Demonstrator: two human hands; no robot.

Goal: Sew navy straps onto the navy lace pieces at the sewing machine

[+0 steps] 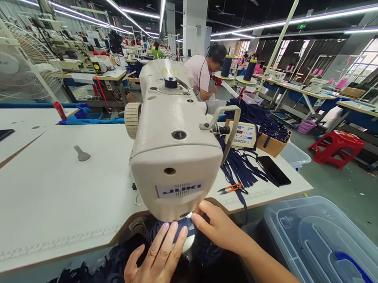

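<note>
A white JUKI sewing machine stands in front of me, its head hiding the needle area. Below it a piece of navy fabric lies on the small machine bed. My left hand rests flat on this fabric, fingers stretched out and thumb apart. At the right edge of the fabric, my right hand has thumb and fingers bent together close under the machine head. It appears to pinch the edge, though the fingertips are partly hidden. A heap of navy strips hangs at lower left.
Orange thread snips, navy straps and a black phone lie right of the machine. A control box stands behind them. On the left table is a grey metal piece. A lidded plastic bin sits at lower right.
</note>
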